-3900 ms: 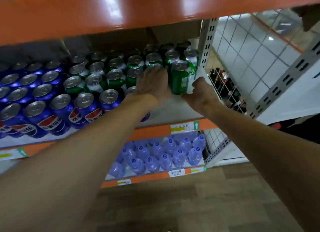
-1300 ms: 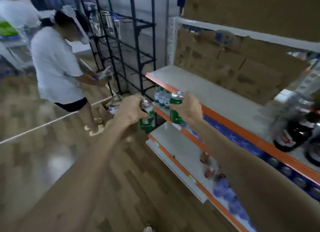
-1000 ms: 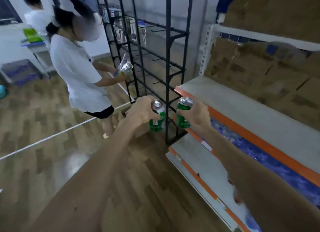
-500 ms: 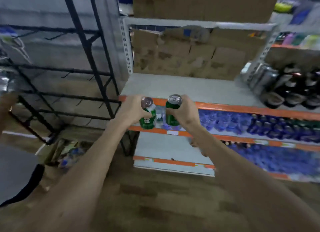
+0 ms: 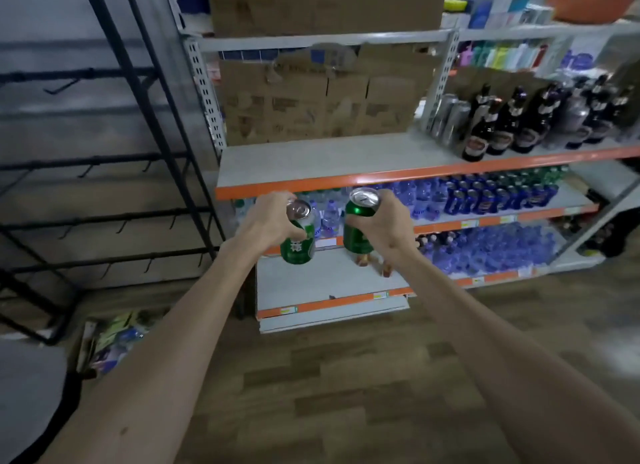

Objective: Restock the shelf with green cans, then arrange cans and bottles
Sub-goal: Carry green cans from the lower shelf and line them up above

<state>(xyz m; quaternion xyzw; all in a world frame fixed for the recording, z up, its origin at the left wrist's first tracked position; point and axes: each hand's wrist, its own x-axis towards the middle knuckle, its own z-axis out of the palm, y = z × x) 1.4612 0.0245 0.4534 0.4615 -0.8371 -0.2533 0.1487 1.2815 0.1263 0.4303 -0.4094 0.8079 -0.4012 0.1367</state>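
A: Centre of frame, in front of the shelving: two cans are carried, one per hand. The left green can (image 5: 298, 236) is gripped round its body by the left hand (image 5: 268, 217). The right green can (image 5: 358, 226) is clasped likewise by the right hand (image 5: 388, 224). Both are held in the air, off every shelf.

B: What is noted as changed?

A: A second ago a black wire rack (image 5: 138, 124) and a bystander were faced. Now the view is swung onto the stocked bay. The blue cans (image 5: 485, 195), right of centre, are brought into sight, with greenish tops blurred beside them.

B: Meaning?

A: Fetching is judged done, and placement beside the blue row is expected next. The dark bottles (image 5: 512, 124), upper right, are judged left for later.
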